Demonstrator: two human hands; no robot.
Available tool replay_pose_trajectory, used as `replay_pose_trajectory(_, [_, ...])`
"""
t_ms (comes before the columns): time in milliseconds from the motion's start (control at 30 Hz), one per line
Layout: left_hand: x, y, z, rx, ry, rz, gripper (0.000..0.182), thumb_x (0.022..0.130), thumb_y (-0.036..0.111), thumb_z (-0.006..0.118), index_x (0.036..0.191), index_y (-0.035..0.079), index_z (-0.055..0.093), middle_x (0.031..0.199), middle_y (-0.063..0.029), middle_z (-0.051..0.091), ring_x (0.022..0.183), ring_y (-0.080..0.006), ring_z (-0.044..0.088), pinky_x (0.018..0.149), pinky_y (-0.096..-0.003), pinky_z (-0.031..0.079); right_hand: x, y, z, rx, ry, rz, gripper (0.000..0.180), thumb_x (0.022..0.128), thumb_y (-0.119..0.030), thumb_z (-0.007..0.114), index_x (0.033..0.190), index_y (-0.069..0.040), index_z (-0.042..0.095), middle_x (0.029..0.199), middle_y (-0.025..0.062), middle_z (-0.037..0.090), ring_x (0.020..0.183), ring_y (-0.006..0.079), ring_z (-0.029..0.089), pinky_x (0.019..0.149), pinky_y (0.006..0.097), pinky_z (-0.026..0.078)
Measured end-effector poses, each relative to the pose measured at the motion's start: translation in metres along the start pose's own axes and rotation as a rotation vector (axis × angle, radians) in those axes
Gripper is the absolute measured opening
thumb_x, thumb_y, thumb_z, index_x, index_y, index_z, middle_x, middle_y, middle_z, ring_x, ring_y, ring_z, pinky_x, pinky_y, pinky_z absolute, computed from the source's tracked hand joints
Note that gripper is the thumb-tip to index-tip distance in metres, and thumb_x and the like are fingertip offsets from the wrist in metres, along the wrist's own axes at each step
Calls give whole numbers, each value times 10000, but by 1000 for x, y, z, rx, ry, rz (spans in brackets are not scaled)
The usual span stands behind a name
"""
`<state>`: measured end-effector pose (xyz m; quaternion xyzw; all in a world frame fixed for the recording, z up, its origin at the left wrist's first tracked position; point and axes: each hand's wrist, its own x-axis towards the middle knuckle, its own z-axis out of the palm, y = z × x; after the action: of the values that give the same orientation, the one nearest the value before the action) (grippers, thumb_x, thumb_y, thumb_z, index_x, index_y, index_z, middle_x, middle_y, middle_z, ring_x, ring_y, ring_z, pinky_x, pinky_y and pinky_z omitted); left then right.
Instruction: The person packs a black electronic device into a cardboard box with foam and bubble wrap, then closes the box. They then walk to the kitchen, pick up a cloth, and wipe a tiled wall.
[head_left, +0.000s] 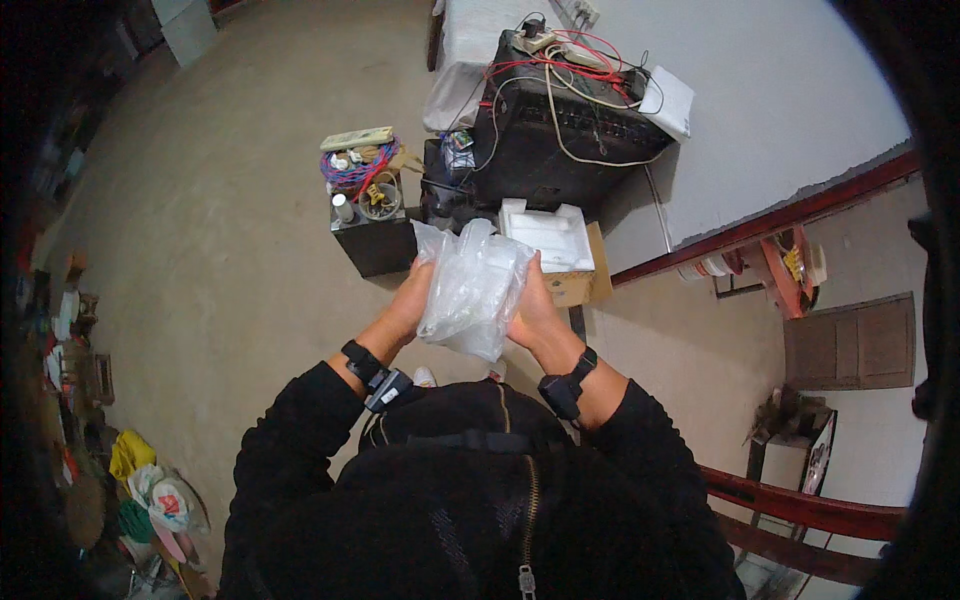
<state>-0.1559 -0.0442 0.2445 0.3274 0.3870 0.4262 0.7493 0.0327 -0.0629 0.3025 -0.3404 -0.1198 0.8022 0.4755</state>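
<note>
A crumpled, translucent plastic bag (474, 292) is held up in front of my body, between both hands. My left hand (417, 296) grips its left side, and my right hand (531, 304) its right side. Something pale and boxy seems to be inside, but the plastic blurs it. Just beyond the bag on the right stands an open cardboard box (571, 288) with a white foam packing piece (551, 238) in its top. Most of my fingers are hidden behind the bag.
Ahead stands a large black case (559, 120) topped with tangled cables (592, 64) and power strips. A smaller black box (371, 244) at left bears a wire coil (356, 169), a clear cup (380, 201) and a white bottle (342, 208). Bags (161, 491) lie at lower left.
</note>
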Motion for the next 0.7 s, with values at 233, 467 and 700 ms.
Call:
replay_pose_trajectory(233, [-4,-30,30,857,176,539,697,987,391,444,1437,-92,222,1473,-316,236,1374,-453,250,1148,-437,209,17,16,1,-32,111,39,771,962,-662,153,1409,-89,409,1400,133,477,1279,327,461,1093,477,352])
replay_pose_trajectory(467, [0,-42,34,985,149,492,742,971,445,430,1425,-111,246,1475,-323,259,1370,-452,269,1144,-456,212,31,36,-3,-127,137,20,697,961,-656,273,1333,-105,482,1306,98,546,1209,276,509,1061,422,388])
replay_pose_trajectory(700, [-7,-40,48,1132,237,441,719,954,430,417,1411,-111,292,1472,-299,285,1365,-432,277,1127,-482,216,24,34,1,-33,21,26,518,965,-515,494,1223,-69,551,1201,83,599,1122,236,563,991,373,441])
